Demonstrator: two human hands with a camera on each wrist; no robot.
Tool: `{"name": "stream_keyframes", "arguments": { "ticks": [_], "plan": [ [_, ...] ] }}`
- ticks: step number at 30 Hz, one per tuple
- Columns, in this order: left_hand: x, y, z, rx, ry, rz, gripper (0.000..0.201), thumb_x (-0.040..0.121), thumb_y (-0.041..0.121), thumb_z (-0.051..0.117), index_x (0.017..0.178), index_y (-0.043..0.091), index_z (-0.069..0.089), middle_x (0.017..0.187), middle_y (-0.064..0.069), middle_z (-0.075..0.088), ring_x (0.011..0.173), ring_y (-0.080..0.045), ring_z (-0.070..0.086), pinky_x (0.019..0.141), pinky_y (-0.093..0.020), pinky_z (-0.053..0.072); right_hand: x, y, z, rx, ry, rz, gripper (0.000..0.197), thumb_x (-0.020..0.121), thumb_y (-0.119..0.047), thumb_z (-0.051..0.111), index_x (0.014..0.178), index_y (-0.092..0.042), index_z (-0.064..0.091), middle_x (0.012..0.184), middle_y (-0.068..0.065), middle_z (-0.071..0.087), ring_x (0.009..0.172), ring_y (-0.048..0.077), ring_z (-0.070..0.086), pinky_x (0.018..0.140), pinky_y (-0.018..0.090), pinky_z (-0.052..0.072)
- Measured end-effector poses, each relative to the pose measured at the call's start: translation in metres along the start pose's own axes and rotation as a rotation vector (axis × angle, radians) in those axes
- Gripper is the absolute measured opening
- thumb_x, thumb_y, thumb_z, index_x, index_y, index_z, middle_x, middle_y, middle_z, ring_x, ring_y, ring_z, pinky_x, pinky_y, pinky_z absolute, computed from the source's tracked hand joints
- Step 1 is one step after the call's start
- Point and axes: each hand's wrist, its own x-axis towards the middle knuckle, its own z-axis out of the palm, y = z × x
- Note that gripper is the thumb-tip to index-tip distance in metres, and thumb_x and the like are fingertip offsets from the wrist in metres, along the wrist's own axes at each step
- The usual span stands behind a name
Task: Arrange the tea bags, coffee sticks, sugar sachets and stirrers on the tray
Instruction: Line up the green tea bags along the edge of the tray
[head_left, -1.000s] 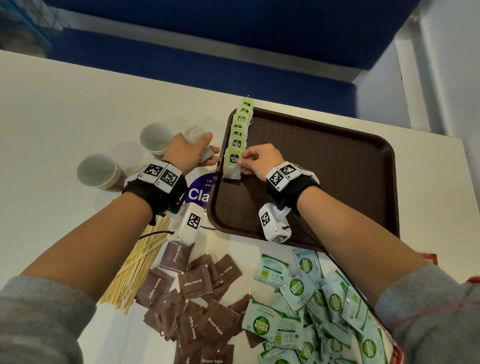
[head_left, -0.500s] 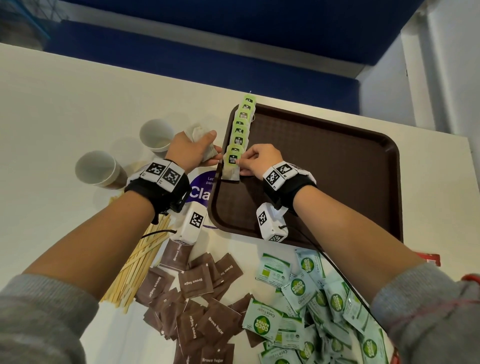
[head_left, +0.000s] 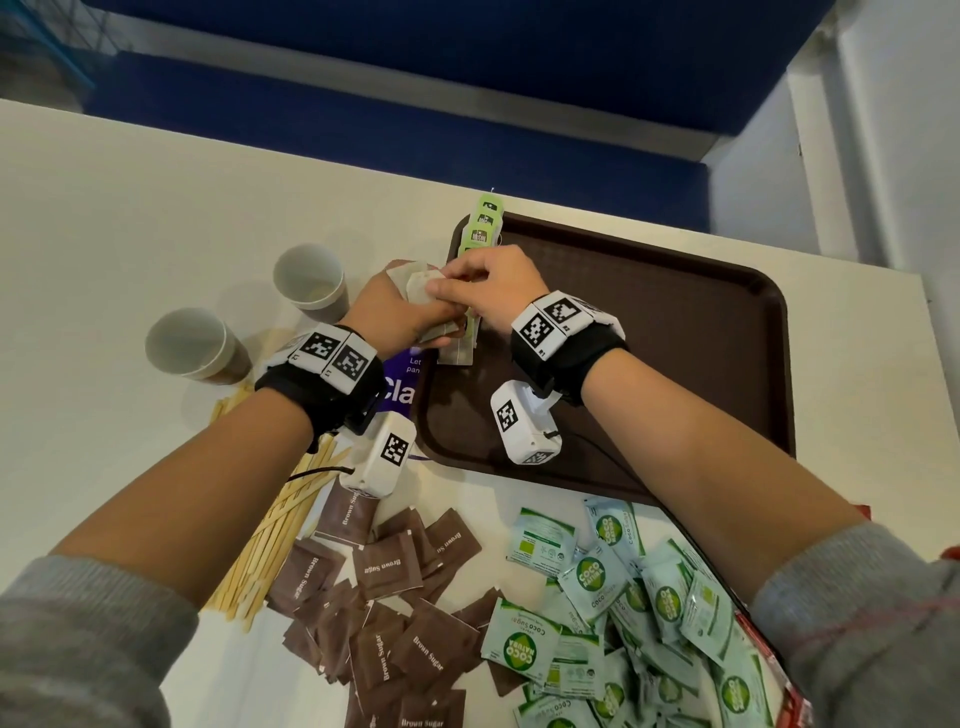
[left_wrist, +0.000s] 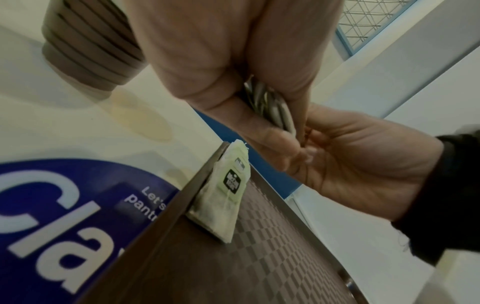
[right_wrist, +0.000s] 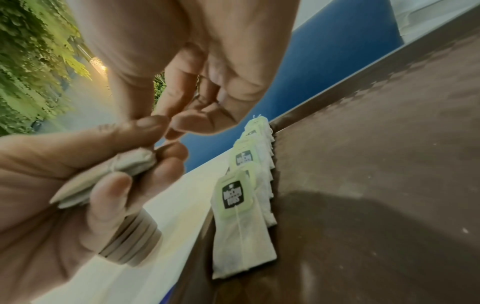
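Note:
A brown tray (head_left: 675, 364) lies on the white table. A row of overlapping tea bags (head_left: 480, 228) with green tags runs along its left rim, also shown in the right wrist view (right_wrist: 241, 226) and the left wrist view (left_wrist: 226, 197). My left hand (head_left: 431, 322) grips a small stack of tea bags (head_left: 421, 291) just left of the tray's rim; the stack's edge (right_wrist: 109, 176) shows between thumb and fingers. My right hand (head_left: 452, 278) reaches across over the row, and its fingertips pinch the top tea bag at the stack's end. It hides the row's middle.
Two paper cups (head_left: 311, 280) (head_left: 192, 343) stand left of the hands. Wooden stirrers (head_left: 270, 535), brown sugar sachets (head_left: 384, 597) and green coco sugar sachets (head_left: 623, 597) lie in piles at the near edge. A purple sticker (head_left: 402, 384) shows beside the tray.
My right hand left the nearest tea bag of the row and moved left onto the stack. My left hand brought the stack a little right, toward the tray's rim.

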Motion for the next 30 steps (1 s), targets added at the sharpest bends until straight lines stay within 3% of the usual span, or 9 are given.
{"name": "stream_keyframes", "arguments": {
  "ticks": [3, 6, 9, 14, 17, 20, 23, 27, 30],
  "plan": [
    [-0.001, -0.002, -0.001, -0.094, -0.008, -0.024, 0.012, 0.089, 0.012, 0.063, 0.100, 0.013, 0.057, 0.085, -0.006, 0.065, 0.066, -0.017, 0.069, 0.059, -0.027, 0.059, 0.001, 0.003, 0.000, 0.015, 0.011, -0.003, 0.012, 0.081, -0.026, 0.072, 0.086, -0.015, 0.071, 0.068, -0.013, 0.061, 0.065, 0.001, 0.055, 0.069, 0.021, 0.046],
    [-0.004, -0.004, 0.001, -0.134, -0.039, -0.092, 0.030, 0.095, 0.024, 0.054, 0.122, 0.012, 0.048, 0.089, -0.007, 0.060, 0.061, -0.011, 0.067, 0.057, -0.021, 0.057, 0.001, 0.007, -0.004, 0.055, 0.041, -0.004, 0.008, 0.082, -0.025, 0.072, 0.080, -0.018, 0.068, 0.067, -0.006, 0.063, 0.062, 0.005, 0.056, 0.063, 0.024, 0.049],
    [-0.009, -0.002, 0.002, -0.171, -0.034, -0.165, 0.039, 0.096, 0.042, 0.045, 0.120, 0.013, 0.052, 0.099, -0.011, 0.060, 0.061, -0.013, 0.065, 0.056, -0.021, 0.057, -0.001, 0.007, -0.010, 0.140, 0.019, -0.009, 0.007, 0.085, -0.017, 0.068, 0.082, -0.018, 0.062, 0.071, -0.002, 0.062, 0.060, 0.007, 0.058, 0.060, 0.019, 0.052],
    [-0.008, -0.001, -0.006, -0.201, -0.067, -0.250, 0.062, 0.095, 0.060, 0.023, 0.120, 0.012, 0.053, 0.091, -0.006, 0.062, 0.053, -0.012, 0.059, 0.050, -0.019, 0.052, -0.003, 0.006, -0.017, 0.195, -0.065, -0.036, 0.010, 0.089, -0.006, 0.058, 0.085, -0.015, 0.057, 0.079, 0.002, 0.065, 0.067, 0.011, 0.063, 0.066, 0.020, 0.055],
    [-0.008, -0.004, -0.008, -0.249, -0.042, -0.262, 0.049, 0.094, 0.056, 0.037, 0.114, 0.017, 0.059, 0.096, -0.009, 0.068, 0.053, -0.012, 0.061, 0.049, -0.019, 0.052, -0.005, 0.006, -0.017, 0.158, -0.125, -0.090, 0.015, 0.087, -0.001, 0.057, 0.082, -0.016, 0.059, 0.082, 0.002, 0.065, 0.075, 0.013, 0.063, 0.071, 0.026, 0.057],
    [-0.011, -0.007, -0.005, -0.300, -0.029, -0.240, 0.025, 0.093, 0.036, 0.054, 0.099, 0.014, 0.063, 0.079, -0.008, 0.067, 0.051, -0.011, 0.060, 0.049, -0.018, 0.052, -0.005, 0.007, -0.015, 0.121, -0.114, -0.138, 0.019, 0.084, 0.000, 0.059, 0.082, -0.019, 0.062, 0.085, 0.008, 0.063, 0.078, 0.015, 0.059, 0.072, 0.030, 0.054],
    [-0.010, -0.010, -0.005, -0.317, -0.029, -0.211, 0.016, 0.089, 0.022, 0.060, 0.101, 0.012, 0.065, 0.063, -0.005, 0.065, 0.048, -0.010, 0.058, 0.048, -0.017, 0.051, -0.005, 0.009, -0.017, 0.122, -0.101, -0.145, 0.015, 0.086, -0.003, 0.060, 0.088, -0.017, 0.066, 0.088, 0.009, 0.063, 0.077, 0.012, 0.058, 0.069, 0.023, 0.053],
    [-0.006, -0.015, -0.007, -0.333, 0.086, -0.211, 0.018, 0.086, 0.016, 0.064, 0.102, 0.006, 0.066, 0.061, -0.004, 0.069, 0.049, -0.008, 0.062, 0.050, -0.015, 0.053, -0.005, 0.008, -0.016, 0.192, -0.032, -0.016, 0.015, 0.095, -0.015, 0.053, 0.101, -0.012, 0.067, 0.088, 0.005, 0.066, 0.068, 0.007, 0.062, 0.062, 0.016, 0.053],
    [-0.005, -0.016, -0.006, -0.385, 0.145, -0.200, 0.012, 0.088, 0.011, 0.062, 0.098, 0.005, 0.064, 0.059, -0.005, 0.069, 0.048, -0.007, 0.063, 0.050, -0.014, 0.053, -0.007, 0.009, -0.014, 0.307, -0.025, 0.105, 0.022, 0.095, -0.026, 0.053, 0.098, -0.008, 0.065, 0.077, 0.006, 0.065, 0.059, 0.007, 0.062, 0.060, 0.016, 0.052]
  ]
}}
